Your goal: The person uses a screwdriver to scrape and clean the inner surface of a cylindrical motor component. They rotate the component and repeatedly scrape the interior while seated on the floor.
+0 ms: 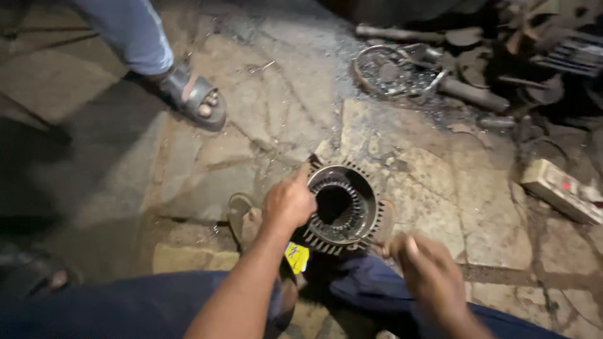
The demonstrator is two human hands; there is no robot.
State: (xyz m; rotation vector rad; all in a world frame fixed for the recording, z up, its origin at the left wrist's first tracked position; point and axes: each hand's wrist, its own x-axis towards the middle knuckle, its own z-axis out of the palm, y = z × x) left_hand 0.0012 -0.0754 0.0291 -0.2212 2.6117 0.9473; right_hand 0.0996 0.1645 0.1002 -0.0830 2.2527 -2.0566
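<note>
A round finned motor housing (344, 207) with slotted stator teeth inside stands on the stone floor between my feet. My left hand (287, 202) rests on its left rim, fingers curled, one finger pointing up along the edge. My right hand (427, 271) hovers just right of and below the housing; it is blurred, fingers bent, and I cannot tell if something thin is between them. A small yellow tag (297, 257) lies under my left wrist.
Another person's sandalled foot (193, 99) and trouser leg stand at upper left. A wire coil and scrap metal parts (402, 70) pile at the upper right. A white power strip (560, 190) lies at the right. My sandal (242, 216) sits left of the housing.
</note>
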